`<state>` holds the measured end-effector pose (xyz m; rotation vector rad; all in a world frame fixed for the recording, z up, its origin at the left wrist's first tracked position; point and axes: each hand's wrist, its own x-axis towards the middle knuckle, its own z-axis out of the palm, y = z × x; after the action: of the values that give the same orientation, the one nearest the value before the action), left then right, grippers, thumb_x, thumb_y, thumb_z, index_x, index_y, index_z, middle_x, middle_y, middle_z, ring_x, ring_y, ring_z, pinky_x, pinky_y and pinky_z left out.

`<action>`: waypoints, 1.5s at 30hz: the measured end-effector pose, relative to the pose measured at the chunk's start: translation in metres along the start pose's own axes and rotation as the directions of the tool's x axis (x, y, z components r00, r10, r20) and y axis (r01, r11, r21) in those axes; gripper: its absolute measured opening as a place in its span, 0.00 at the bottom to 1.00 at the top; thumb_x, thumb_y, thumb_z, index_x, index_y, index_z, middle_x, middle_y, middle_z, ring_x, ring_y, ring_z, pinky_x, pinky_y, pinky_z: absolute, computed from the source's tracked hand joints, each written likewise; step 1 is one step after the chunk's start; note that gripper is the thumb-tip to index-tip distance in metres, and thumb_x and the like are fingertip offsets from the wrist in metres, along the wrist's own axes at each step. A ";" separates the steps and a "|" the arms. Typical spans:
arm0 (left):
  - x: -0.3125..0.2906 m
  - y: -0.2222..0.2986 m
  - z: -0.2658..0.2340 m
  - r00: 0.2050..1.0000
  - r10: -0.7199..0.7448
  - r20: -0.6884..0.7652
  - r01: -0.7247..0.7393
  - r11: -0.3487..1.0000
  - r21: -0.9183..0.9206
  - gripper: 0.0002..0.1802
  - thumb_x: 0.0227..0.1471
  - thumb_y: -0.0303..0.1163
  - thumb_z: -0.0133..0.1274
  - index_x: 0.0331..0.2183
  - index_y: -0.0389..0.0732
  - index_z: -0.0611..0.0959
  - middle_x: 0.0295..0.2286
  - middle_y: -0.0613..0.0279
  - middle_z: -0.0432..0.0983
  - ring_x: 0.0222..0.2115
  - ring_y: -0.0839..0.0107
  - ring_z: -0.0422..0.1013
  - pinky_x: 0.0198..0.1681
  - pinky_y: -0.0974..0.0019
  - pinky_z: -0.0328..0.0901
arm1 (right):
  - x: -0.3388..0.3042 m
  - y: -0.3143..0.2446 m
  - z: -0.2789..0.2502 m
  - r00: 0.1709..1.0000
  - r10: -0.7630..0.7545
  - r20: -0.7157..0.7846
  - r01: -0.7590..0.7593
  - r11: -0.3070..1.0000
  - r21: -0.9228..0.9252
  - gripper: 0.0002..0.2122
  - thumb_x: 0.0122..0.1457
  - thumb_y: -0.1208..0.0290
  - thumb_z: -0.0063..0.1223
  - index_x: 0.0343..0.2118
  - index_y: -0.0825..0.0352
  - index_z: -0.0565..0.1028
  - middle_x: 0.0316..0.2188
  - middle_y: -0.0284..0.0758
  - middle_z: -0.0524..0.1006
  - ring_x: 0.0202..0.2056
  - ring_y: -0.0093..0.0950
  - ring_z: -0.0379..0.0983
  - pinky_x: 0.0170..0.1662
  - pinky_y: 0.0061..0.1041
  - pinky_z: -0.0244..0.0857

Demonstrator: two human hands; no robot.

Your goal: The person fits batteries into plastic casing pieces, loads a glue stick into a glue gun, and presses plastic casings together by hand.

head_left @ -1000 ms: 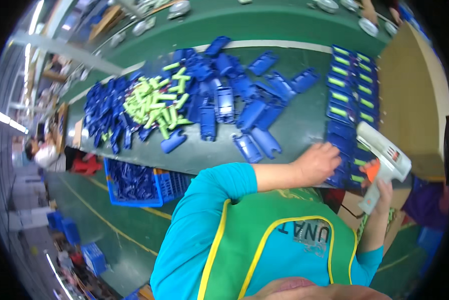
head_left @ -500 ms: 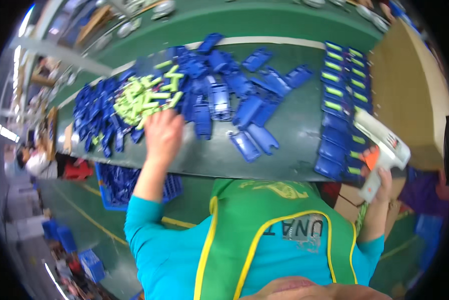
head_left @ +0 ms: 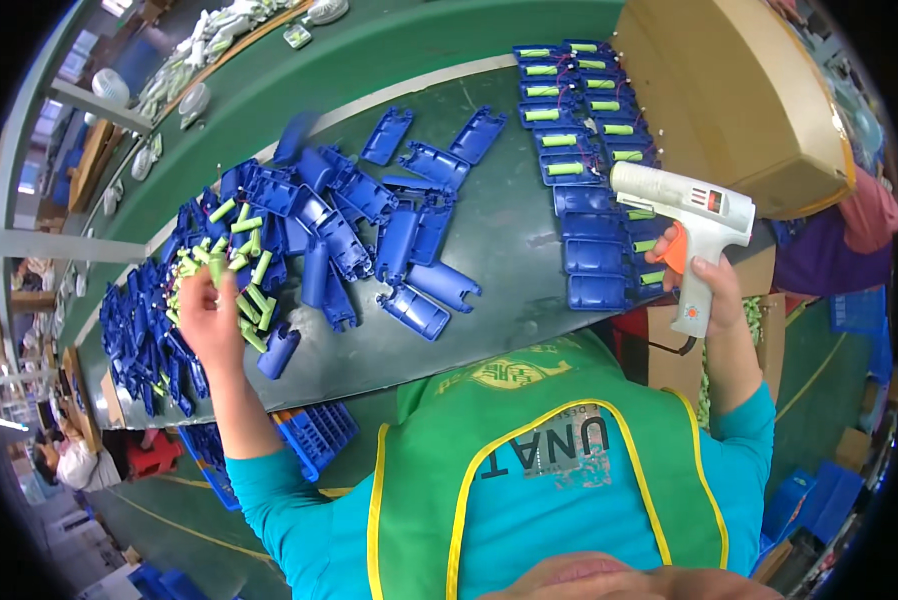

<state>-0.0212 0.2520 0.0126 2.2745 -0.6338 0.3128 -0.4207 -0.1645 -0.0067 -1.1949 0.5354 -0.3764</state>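
Note:
My left hand (head_left: 211,318) is at the pile of lime-green cylindrical batteries (head_left: 253,304) on the left of the table, its fingertips pinching one battery (head_left: 217,266). In my right hand (head_left: 717,282) is a white glue gun (head_left: 704,208) with an orange trigger (head_left: 675,250). Its nozzle points left, over two columns of blue plastic shells (head_left: 595,228). The farther shells in these columns each hold a green battery (head_left: 563,169) with thin wires; several nearer ones in the left column have none. Loose blue shells (head_left: 397,240) lie heaped in the middle.
More small blue parts (head_left: 139,335) are piled at the table's left end. A large cardboard box (head_left: 739,90) stands at the far right, beside the shell columns. Below the front edge is a blue crate (head_left: 314,440). White fan parts (head_left: 219,35) lie beyond the green table.
The view has turned, shifting the table in the picture. My left hand now shows a battery at its fingertips. The glue gun has swung more level and is seen more from its side.

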 end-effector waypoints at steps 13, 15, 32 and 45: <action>0.050 0.094 0.079 0.790 0.092 0.606 0.154 0.927 -0.343 0.16 0.48 0.22 0.55 0.42 0.37 0.78 0.32 0.66 0.74 0.34 0.78 0.71 0.38 0.74 0.65 | 0.005 0.005 0.001 0.990 0.136 0.037 -0.130 0.982 -0.137 0.23 0.54 0.65 0.55 0.52 0.68 0.68 0.42 0.36 0.76 0.45 0.26 0.73 0.38 0.22 0.67; 0.051 0.111 0.089 0.763 0.223 0.607 0.304 0.704 -0.641 0.19 0.48 0.23 0.55 0.45 0.38 0.77 0.33 0.64 0.74 0.34 0.76 0.71 0.38 0.73 0.65 | 0.006 0.006 0.000 0.988 0.147 0.039 -0.141 0.980 -0.140 0.23 0.54 0.65 0.56 0.52 0.67 0.68 0.42 0.36 0.76 0.45 0.26 0.73 0.38 0.22 0.67; 0.050 0.145 0.182 0.587 0.538 0.605 -0.642 0.764 -0.057 0.14 0.47 0.21 0.56 0.39 0.40 0.78 0.28 0.60 0.74 0.32 0.76 0.73 0.35 0.69 0.68 | 0.008 0.007 -0.007 0.989 0.146 0.024 -0.142 0.982 -0.127 0.28 0.53 0.63 0.56 0.56 0.68 0.64 0.45 0.38 0.75 0.47 0.27 0.72 0.38 0.23 0.68; 0.030 0.168 0.177 0.638 0.398 0.659 0.163 0.767 -0.620 0.12 0.48 0.25 0.57 0.38 0.37 0.77 0.30 0.65 0.76 0.31 0.79 0.72 0.36 0.73 0.67 | -0.004 0.014 0.009 0.998 0.038 -0.049 -0.039 0.999 -0.012 0.33 0.49 0.57 0.59 0.56 0.70 0.64 0.46 0.42 0.74 0.51 0.36 0.71 0.36 0.25 0.72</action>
<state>-0.0793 0.0132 0.0023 1.5894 -1.1293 -0.7905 -0.4187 -0.1506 -0.0162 -1.1889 0.6029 -0.3700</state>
